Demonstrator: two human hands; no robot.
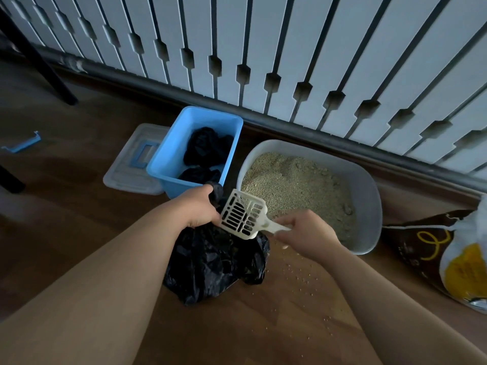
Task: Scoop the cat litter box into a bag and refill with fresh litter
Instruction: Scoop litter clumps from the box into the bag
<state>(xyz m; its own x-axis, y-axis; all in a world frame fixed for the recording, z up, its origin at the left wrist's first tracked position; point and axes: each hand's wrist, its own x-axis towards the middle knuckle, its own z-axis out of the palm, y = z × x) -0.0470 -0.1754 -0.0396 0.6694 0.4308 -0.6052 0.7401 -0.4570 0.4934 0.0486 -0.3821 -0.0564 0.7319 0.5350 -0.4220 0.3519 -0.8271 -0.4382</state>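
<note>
A white slotted scoop (243,216) is held by its handle in the right hand (307,233), tilted over a black bag (213,262) on the floor. The bag's top is gripped by the left hand (197,206). Just behind sits the grey litter box (369,191), filled with beige litter (297,185).

White slotted scoop (243,217) tilts over the crumpled black bag (210,264) on the floor (290,333), beside the grey litter box (369,196) of uneven beige litter (297,185); a brown-and-yellow litter sack (421,246) lies at its right
</note>
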